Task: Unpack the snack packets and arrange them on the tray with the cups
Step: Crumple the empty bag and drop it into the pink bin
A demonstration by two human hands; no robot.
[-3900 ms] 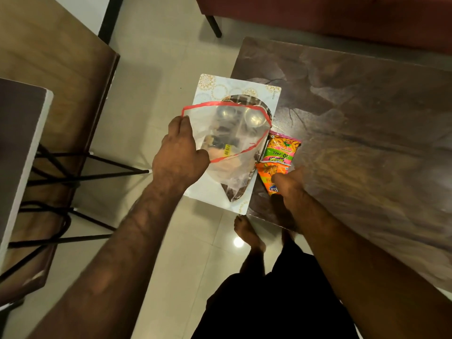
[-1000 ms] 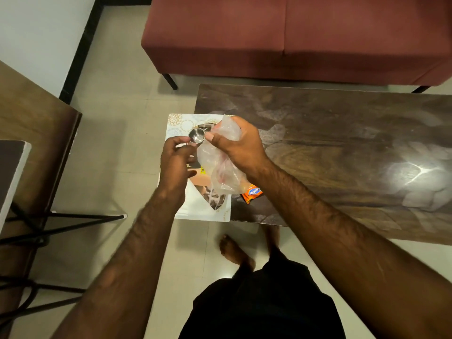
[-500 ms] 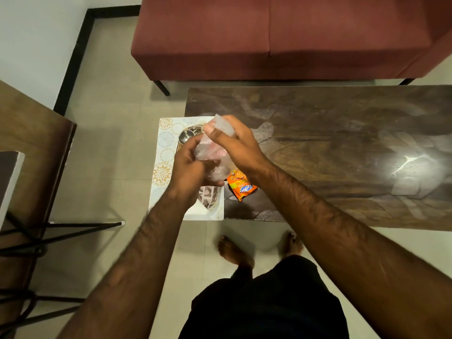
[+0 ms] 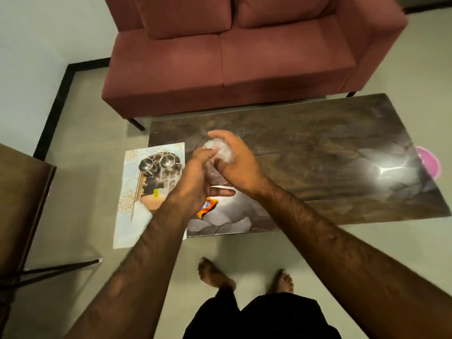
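Over table: right hand clutches balled clear bag; orange packet beneath.

Orange snack packet, centre frame, mostly hidden under left hand; crumpled plastic bag half covered by right hand, blurred.

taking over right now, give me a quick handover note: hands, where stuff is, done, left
Right hand grips the crumpled plastic bag above the table. Left hand is against the bag, its grip blurred.
Tray overhangs the table's left end, with two steel cups at its far end.
Orange snack packet lies on the table beside the tray, partly under the left hand. Any other packet is hidden.
Done: bag looks emptied.
Left: put the bag down, move the packets onto the tray by the cups.
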